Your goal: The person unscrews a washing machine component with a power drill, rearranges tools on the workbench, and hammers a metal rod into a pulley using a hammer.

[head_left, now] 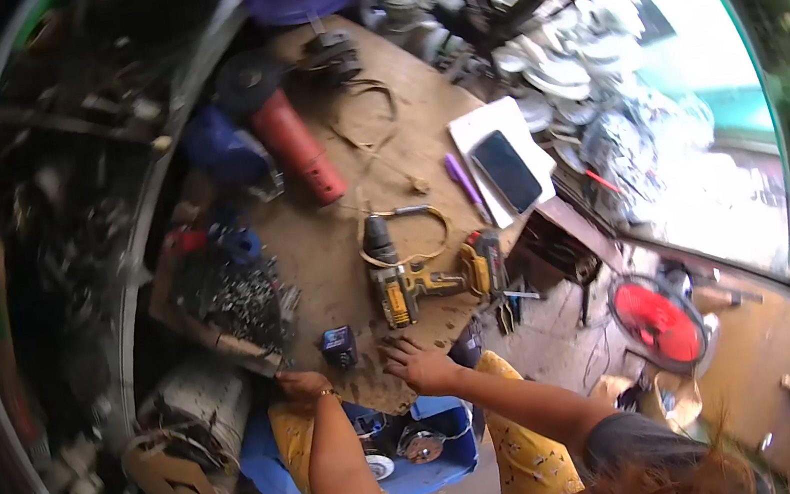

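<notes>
On the wooden table [321,298], my right hand [416,363] lies near the front edge with its fingers spread, just below a yellow and black cordless drill [393,293]. My left hand [305,385] is at the table's front left corner, by the edge of a tray of small metal parts [232,295]; its fingers are too small and blurred to read. A small dark blue box [338,347] stands between my two hands and touches neither. A yellow cable [442,225] loops behind the drill.
A red angle grinder [301,149] lies farther back. At the right are a phone [506,171] on white paper and a purple marker [462,180]. A blue bin [446,467] sits below the front edge, and a red fan [660,319] stands on the floor at the right.
</notes>
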The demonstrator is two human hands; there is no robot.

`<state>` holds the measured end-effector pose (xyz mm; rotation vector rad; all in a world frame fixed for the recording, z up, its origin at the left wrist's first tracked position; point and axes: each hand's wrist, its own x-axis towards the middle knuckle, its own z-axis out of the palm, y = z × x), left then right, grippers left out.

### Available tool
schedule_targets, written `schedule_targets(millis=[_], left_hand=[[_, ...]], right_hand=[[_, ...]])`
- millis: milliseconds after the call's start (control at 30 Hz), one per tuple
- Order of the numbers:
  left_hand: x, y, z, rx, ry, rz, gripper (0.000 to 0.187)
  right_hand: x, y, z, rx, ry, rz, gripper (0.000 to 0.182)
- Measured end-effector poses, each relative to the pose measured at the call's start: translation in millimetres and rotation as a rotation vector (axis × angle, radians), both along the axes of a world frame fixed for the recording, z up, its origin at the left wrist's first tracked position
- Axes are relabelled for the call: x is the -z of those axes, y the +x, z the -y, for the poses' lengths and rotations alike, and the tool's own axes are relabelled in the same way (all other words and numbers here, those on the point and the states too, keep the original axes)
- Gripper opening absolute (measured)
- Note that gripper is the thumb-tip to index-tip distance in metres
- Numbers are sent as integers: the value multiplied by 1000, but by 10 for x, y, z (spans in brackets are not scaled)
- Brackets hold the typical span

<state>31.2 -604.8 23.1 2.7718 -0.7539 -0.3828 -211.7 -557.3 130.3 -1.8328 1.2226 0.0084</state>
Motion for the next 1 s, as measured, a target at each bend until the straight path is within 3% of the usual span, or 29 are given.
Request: schedule_targets(millis=[33, 67, 133, 200, 233, 267, 300, 367, 433, 500, 567, 600, 667, 767, 833, 867, 967, 1000], left_hand=[[39, 47, -37, 14, 30, 15, 56], [95, 79, -38, 22, 51, 33, 53], [1, -62, 8, 31, -93, -29, 55], [184, 116, -57, 78, -168, 35, 58], [288, 200, -90, 72, -85, 16, 59], [351, 270, -134, 52, -5, 1, 60], [368, 326, -157, 28, 72, -13, 61], [-77, 25, 39, -20, 45, -69, 61], [-97, -5, 45, -49, 15, -94, 56], [25, 73, -24, 54, -116, -109, 57], [122, 182, -74, 65, -193, -108, 58], [158, 196, -65, 25, -205, -111, 59], [333, 312, -100, -79, -277, -236, 63], [436, 502, -129, -262, -371, -665, 73], [19, 293, -50, -399, -337, -1031, 81], [148, 467, -80, -435, -223, -1079, 88], [56, 318, -71, -334, -220, -912, 93], [46, 319, -67, -432, -136, -913, 95]], right_hand=[[-57, -9, -52, 155, 96, 83, 48], [-166, -68, -147, 410, 168, 158, 33], [-286, -374, -294, 763, 228, 321, 23], [-147, -782, -530, 1232, -49, 242, 13], [-153, -968, -476, 1606, -158, 316, 19], [22, -1288, -587, 1799, -96, 328, 24], [181, -1542, -594, 1971, -139, 241, 26], [702, -2000, -733, 2191, 94, 456, 37], [1073, -2120, -502, 2309, 336, 637, 47], [1466, -2149, -280, 2160, 499, 925, 57], [1545, -1933, 64, 2217, 351, 1024, 56], [1929, -1952, 11, 2210, 419, 1203, 50], [2102, -1967, -2, 2125, 399, 1565, 45], [2156, -1924, 0, 2099, 408, 1619, 44], [2220, -1933, -22, 2092, 410, 1625, 44], [2246, -1941, -43, 2086, 412, 1629, 44], [2315, -1951, -96, 2070, 422, 1638, 44], [2326, -1959, -116, 2063, 425, 1637, 44]])
